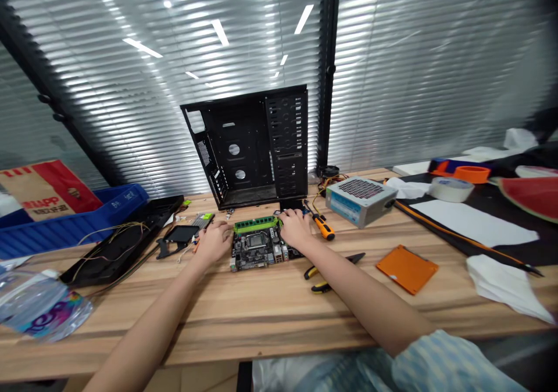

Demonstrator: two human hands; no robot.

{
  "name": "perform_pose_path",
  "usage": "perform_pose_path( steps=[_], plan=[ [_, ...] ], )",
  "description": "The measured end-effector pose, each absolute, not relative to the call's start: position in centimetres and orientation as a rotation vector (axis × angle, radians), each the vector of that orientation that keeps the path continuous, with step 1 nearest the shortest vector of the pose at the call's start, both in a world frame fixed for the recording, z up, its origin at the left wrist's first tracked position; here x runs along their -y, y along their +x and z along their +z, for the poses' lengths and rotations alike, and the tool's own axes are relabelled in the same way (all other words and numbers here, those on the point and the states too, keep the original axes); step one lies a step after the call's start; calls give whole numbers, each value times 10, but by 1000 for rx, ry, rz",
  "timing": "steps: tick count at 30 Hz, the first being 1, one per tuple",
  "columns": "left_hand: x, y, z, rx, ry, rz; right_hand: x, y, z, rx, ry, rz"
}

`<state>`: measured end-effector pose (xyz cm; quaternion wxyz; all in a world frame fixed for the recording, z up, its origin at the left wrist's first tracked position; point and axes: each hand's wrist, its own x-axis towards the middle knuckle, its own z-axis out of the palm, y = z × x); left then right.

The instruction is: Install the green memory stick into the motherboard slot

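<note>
A motherboard lies flat on the wooden table with a processor socket in its middle. Along its far edge stands a green memory stick. My left hand grips the board's left side, fingertips by the stick's left end. On the opposite side, my right hand has its fingers curled at the stick's right end and the board's corner; the fingertips are partly hidden. Close to my right hand lies an orange-handled screwdriver. Yellow-and-black pliers are partly under my right forearm.
Behind the board stands an open black computer case. A power supply and an orange plate are to the right. At left are a blue bin, a black panel, a cooler bracket and a plastic bottle.
</note>
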<state>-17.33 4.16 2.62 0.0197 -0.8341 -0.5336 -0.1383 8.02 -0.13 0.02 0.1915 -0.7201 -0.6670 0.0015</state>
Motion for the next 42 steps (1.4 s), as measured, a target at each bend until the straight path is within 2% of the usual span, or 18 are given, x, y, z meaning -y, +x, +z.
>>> perform_pose_path(
  steps=[9,32,42],
  plan=[
    [-43,-173,24,1680,-2559,-382,-1,82,-4,1877,-2001,96],
    [-40,-171,29,1641,-2582,-439,-1,83,-2,1836,-2034,1],
    [-44,-172,26,1629,-2580,-385,-2,85,-1,1854,-1971,84]
  ],
)
